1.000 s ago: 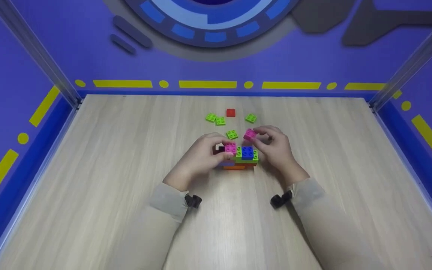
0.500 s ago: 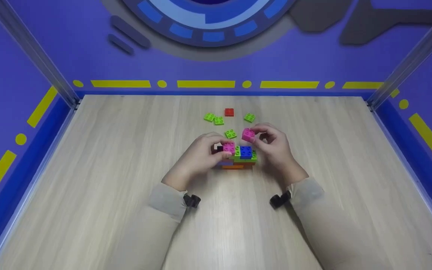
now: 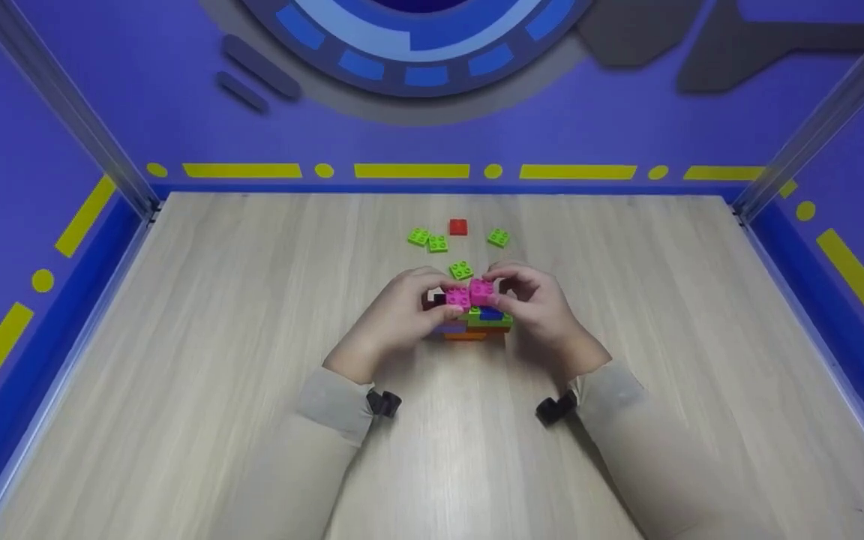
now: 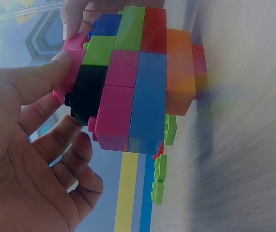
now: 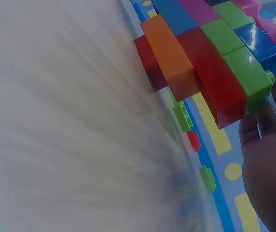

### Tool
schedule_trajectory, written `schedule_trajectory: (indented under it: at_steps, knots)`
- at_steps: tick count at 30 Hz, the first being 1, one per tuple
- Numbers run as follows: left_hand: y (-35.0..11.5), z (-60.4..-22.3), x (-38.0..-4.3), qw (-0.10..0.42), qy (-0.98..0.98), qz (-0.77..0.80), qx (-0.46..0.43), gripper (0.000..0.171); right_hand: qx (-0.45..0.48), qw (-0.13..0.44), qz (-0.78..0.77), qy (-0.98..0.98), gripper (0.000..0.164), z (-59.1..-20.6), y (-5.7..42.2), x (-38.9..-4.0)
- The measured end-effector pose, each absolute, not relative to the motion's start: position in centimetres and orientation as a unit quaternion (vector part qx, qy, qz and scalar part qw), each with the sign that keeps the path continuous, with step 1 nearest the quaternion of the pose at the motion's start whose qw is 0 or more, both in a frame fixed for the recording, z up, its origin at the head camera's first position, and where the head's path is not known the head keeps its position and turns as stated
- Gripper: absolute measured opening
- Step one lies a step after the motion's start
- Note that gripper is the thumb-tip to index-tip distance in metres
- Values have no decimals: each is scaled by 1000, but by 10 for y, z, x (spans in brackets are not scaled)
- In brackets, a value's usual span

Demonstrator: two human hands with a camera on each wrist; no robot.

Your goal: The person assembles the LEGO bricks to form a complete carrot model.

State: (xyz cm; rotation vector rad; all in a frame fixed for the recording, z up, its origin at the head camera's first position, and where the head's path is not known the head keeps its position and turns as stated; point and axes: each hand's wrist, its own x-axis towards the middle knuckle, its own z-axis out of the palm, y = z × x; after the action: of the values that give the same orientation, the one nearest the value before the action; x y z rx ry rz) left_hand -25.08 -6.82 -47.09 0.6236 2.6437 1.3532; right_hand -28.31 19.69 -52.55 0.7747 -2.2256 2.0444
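Observation:
My left hand [image 3: 406, 315] pinches a pink toy building brick [image 3: 457, 298] on the left end of a built stack [image 3: 489, 324]. Thumb and fingertips of my right hand [image 3: 541, 309] grip a second pink brick [image 3: 481, 291], held over the stack right beside the first. In the left wrist view the stack shows a black brick [image 4: 88, 94], a long blue brick [image 4: 149, 101] and an orange brick [image 4: 179, 72] low down. A long red brick [image 5: 215, 77] and a small blue brick [image 5: 258, 43] appear in the right wrist view.
Beyond the stack on the wooden table [image 3: 252, 300] lie several loose flat green bricks, the nearest green brick [image 3: 460, 270] just behind the hands. A red brick [image 3: 458, 226] lies farther back. Blue-purple panels [image 3: 432, 142] close off the back and both sides.
My right hand has moved left and toward me, bringing its pink brick over the blue brick and up beside the other pink one. My left hand keeps its place.

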Motion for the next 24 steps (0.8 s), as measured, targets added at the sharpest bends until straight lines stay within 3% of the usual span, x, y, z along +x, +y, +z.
schedule_trajectory:
  at_steps: [7,17,24]
  knots:
    - [-68,-470,-249,48,873,442,201,33,285,-9,687,-669,32,-531,193,-280]
    - [-67,-471,-248,43,870,447,203,33,265,-10,694,-670,17,-533,186,-276]
    - [-67,-471,-248,47,872,445,200,33,272,-13,686,-675,21,-532,185,-274]
